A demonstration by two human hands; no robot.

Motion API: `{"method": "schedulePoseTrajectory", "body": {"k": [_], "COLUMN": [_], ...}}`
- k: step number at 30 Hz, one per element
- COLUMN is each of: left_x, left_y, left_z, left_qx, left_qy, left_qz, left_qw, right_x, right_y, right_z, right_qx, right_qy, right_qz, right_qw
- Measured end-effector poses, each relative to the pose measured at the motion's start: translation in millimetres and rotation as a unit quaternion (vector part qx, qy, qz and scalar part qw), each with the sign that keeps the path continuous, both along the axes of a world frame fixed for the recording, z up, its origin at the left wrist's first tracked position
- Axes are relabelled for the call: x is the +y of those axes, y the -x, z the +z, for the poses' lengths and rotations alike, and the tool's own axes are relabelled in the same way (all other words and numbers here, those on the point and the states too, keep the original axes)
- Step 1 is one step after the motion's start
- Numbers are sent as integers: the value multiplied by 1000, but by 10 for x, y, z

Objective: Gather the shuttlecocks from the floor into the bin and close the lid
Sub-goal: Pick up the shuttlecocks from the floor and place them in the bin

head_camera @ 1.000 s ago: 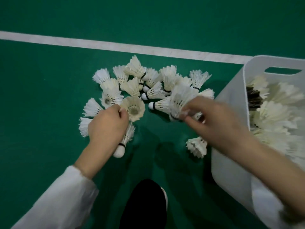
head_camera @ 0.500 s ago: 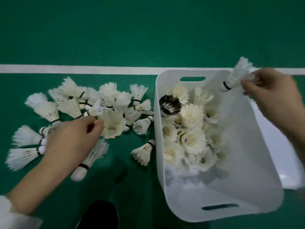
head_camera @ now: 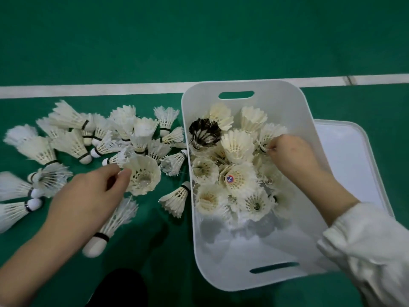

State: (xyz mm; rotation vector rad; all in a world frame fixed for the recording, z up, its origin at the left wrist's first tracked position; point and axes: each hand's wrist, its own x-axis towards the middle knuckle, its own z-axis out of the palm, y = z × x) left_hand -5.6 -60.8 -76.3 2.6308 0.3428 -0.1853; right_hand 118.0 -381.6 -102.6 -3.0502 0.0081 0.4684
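Observation:
A white bin (head_camera: 309,151) stands on the green floor at centre right, holding several white shuttlecocks and one dark one (head_camera: 204,131). My right hand (head_camera: 292,154) is inside the bin, fingers pinched on a white shuttlecock (head_camera: 269,135) that rests among the others. Left of the bin lies a pile of shuttlecocks (head_camera: 93,138) on the floor. My left hand (head_camera: 88,196) pinches the rim of a cream shuttlecock (head_camera: 143,176) at the pile's near edge. The white lid (head_camera: 349,156) lies flat behind the bin's right side.
A white court line (head_camera: 110,88) runs across the floor behind the pile and bin. Another shuttlecock (head_camera: 110,224) lies under my left hand, and one (head_camera: 176,197) sits beside the bin wall. A dark shoe (head_camera: 119,289) shows at the bottom edge.
My right hand carried a shuttlecock from the pile over the bin and has lowered it in among the others. My left hand stayed at the pile, pinching the cream shuttlecock.

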Motion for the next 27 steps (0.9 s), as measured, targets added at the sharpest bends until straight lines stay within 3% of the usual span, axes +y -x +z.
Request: {"method": "schedulePoseTrajectory", "body": {"k": [4, 7, 10, 13, 16, 18, 23, 27], "left_x": [-34, -58, -91, -105, -97, -86, -51, 53], "left_y": [-9, -18, -21, -10, 8, 26, 52, 29], "left_z": [47, 101, 156, 179, 207, 231, 307, 325], "left_qx": [-6, -16, -28, -35, -40, -44, -59, -86], "left_qy": [0, -2, 3, 16, 38, 61, 109, 130], "left_qz": [-3, -6, -4, 5, 10, 7, -12, 1], "left_qw": [1000, 1000, 1000, 999, 998, 997, 992, 988], "right_x": [49, 121, 414, 893, 1247, 1368, 1398, 1048], "right_y": [53, 148, 339, 613, 863, 940, 872, 667], "right_z": [196, 508, 819, 975, 793, 608, 514, 776], "right_qx": [-14, -77, -132, -54, -11, -25, -97, -130], "right_qy": [-5, -27, -191, -336, -332, -284, -317, -392], "right_qz": [13, 26, 90, 207, 347, 386, 323, 146], "right_qw": [1000, 996, 968, 917, 877, 877, 887, 899]}}
